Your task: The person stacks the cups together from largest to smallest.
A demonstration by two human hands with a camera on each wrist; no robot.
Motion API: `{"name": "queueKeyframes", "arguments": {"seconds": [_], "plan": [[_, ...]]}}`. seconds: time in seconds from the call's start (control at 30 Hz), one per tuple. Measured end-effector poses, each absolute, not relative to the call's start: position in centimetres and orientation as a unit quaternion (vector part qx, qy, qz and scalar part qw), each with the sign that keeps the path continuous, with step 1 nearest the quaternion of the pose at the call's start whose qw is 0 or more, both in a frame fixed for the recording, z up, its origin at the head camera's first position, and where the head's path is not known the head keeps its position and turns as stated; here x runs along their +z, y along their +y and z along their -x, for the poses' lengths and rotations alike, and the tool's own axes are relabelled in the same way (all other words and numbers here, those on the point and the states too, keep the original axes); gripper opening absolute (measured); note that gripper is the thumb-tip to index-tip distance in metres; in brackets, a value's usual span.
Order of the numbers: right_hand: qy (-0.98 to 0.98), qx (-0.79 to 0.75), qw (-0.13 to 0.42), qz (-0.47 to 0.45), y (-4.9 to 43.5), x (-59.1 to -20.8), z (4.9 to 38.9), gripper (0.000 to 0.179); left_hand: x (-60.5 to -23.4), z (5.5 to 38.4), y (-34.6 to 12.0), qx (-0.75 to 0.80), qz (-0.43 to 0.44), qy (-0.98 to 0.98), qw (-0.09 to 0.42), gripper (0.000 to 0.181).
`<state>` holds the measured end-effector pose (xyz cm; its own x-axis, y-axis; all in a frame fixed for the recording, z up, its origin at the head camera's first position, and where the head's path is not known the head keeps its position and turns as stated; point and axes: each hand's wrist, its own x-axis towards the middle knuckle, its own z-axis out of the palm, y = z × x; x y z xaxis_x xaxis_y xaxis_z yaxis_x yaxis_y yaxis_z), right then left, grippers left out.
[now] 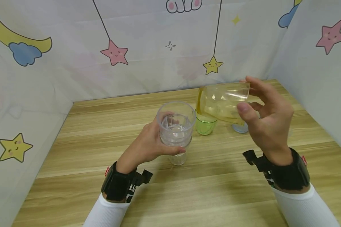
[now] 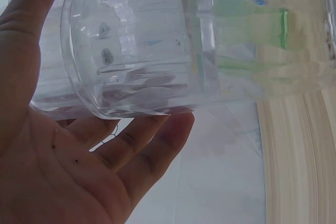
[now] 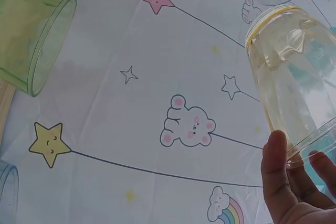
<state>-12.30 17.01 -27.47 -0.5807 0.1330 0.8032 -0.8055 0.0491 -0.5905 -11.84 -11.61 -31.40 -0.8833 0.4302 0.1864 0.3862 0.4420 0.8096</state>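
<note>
Your left hand (image 1: pixel 148 142) curls round upright nested clear cups (image 1: pixel 176 129) | your right hand (image 1: pixel 270 121) pinches yellow cup (image 1: pixel 223 102) by its rim, above worktop (image 1: pixel 113 126), long axis nearly level, base pointing left

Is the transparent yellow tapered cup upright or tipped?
Tipped: the right hand holds the transparent yellow tapered cup sideways, its narrower end facing left.

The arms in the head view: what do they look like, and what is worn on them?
They are a person's, in ribbed white sleeves. The left hand and the right hand are bare. Each wrist has a chunky black band with white markings, a small red tag and a stubby black bracket.
</note>
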Motion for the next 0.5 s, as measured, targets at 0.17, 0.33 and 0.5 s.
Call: {"name": "queueKeyframes", "arguments": {"seconds": [0.17,0.33,0.5], "plan": [[-0.591,0.665,0.358,-0.285,16.73,-27.39,12.24,0.053,-31.41,11.82,-11.66,0.471,-0.239,0.849,0.024,0.096],[-0.587,0.667,0.355,-0.29,16.54,-27.39,12.1,0.056,-31.45,11.8,-11.69,0.473,-0.239,0.848,0.025,0.097],[-0.57,0.684,0.349,-0.293,16.31,-27.33,11.95,0.057,-31.5,11.83,-11.7,0.475,-0.241,0.846,0.027,0.097]]}}
